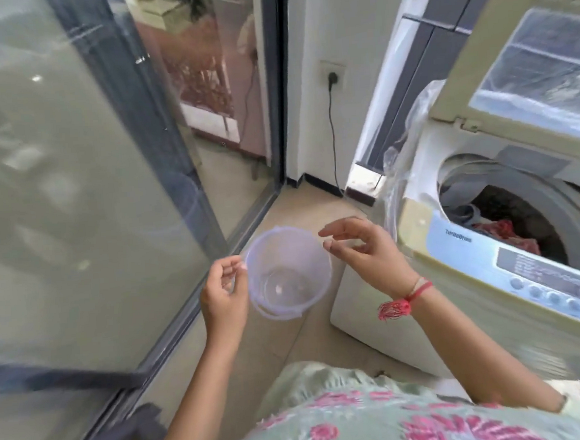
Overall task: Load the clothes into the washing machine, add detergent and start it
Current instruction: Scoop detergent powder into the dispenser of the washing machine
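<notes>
Clothes point(507, 233) are in the drum afaict: grey stuff and a red piece showing through the opening of the washing machine point(417, 245), which sits on the right w/ its lid point(470, 69) propped up. So loading looks done imo, and I'd guess we're on the detergent step.

What I've got on the feed rn: left hand point(223, 293) is out over the floor point(301, 212), its fingers point(232, 270) pinching the left edge of a clear tub point(286, 278). Right hand point(369, 252) is just beside the opposite rim, fingers loose and spread, holding nothing. Can't tell if the thumb touches the rim. Tub looks empty, maybe a wet film at the bottom, hard to say b/c it's see-through. No detergent pack or bottle anywhere in view.

How I'd do this bit well:
- One-sided pinch on thin plastic is wobbly once there's weight in it. Get the right hand cupped on the far wall before filling.
- Keep the tub level on the way over, it's well left of the drum atm.
- Tip it over the middle of the opening onto the clothes, not near the front edge. The control panel point(543, 277) sits right below that edge and spills there = bad.
- Pour low and slow so nothing splashes.
- Then lid down and go for the buttons point(554, 295). Labels too blurry for me to read from here, so idk which one is start.

Plug's in the wall socket point(332, 76), so power prob isn't an issue.
</notes>
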